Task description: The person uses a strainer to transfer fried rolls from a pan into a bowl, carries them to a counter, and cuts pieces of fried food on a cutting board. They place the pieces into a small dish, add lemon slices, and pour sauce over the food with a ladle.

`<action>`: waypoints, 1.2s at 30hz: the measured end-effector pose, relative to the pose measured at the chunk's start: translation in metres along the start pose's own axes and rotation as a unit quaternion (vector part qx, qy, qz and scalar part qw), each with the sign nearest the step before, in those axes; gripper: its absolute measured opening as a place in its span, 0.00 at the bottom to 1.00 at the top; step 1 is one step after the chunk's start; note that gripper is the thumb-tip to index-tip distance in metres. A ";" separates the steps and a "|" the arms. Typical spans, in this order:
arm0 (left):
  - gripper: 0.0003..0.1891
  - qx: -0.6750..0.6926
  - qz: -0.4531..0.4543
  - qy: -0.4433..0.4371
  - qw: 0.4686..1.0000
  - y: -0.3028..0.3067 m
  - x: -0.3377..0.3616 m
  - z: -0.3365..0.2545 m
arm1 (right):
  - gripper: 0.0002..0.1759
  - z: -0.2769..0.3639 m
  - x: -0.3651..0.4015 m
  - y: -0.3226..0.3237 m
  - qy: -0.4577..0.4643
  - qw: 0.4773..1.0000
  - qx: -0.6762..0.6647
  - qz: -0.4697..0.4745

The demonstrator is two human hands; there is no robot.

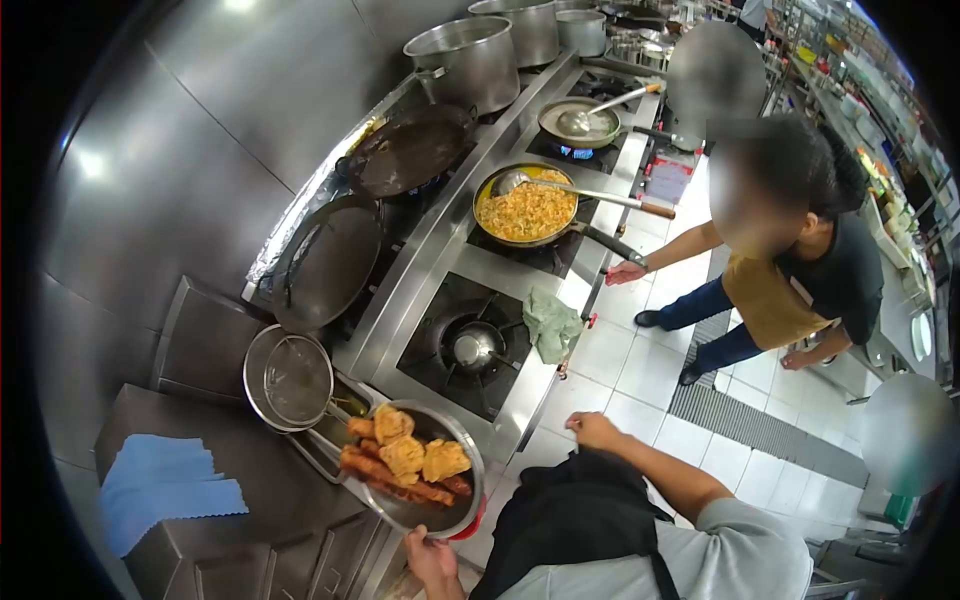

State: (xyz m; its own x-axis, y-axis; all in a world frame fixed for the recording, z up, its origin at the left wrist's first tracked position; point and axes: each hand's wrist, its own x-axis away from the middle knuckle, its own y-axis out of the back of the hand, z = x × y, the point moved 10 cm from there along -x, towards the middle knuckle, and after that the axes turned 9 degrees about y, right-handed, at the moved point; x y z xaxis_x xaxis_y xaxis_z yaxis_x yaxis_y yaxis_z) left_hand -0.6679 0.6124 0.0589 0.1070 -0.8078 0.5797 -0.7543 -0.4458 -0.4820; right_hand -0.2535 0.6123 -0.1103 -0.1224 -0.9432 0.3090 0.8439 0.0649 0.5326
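At the lower left, my left hand (432, 562) has its fingers at the rim of a steel bowl (408, 516). In the bowl lie golden fried pieces (402, 455) and longer reddish-brown fried pieces (415, 490). Close behind the bowl is a round wire strainer (288, 378), its handle running toward the bowl. My right hand (596, 431) hangs in front of my black apron with its fingers curled in, and I see nothing in it. Nearest to it are the stove's front edge and a green cloth (551, 325).
Burners run along the stove; a pan of fried rice (527, 212) with a ladle (610, 198) sits on one, another pan (580, 122) beyond. Dark woks (328, 262) and tall pots (465, 68) line the wall. A co-worker (835, 270) reaches toward a pan handle. A blue cloth (170, 490) lies left.
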 end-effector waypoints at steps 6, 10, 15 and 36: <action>0.18 -0.096 0.093 0.065 0.989 -0.072 0.000 0.028 | 0.11 -0.073 0.043 0.048 -0.065 0.994 0.000 -0.091; 0.17 -0.143 0.209 0.102 0.962 -0.100 -0.025 0.042 | 0.14 -0.083 0.088 0.061 -0.158 0.978 -0.050 -0.130; 0.15 -0.230 0.278 0.152 0.920 -0.146 -0.042 0.058 | 0.13 -0.089 0.156 0.049 -0.172 0.949 -0.039 -0.260; 0.09 -0.470 0.572 0.448 0.501 -0.254 -0.120 0.201 | 0.12 0.093 0.236 -0.093 -0.481 0.694 -0.028 -0.534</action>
State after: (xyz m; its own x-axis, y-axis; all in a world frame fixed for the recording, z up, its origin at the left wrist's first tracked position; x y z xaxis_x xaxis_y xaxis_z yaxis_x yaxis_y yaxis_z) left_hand -0.3589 0.7453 -0.0204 -0.7592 0.3586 0.5431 -0.0068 0.8301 -0.5576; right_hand -0.4092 0.4141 -0.0135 -0.9640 0.2132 0.1586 0.0180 -0.5430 0.8396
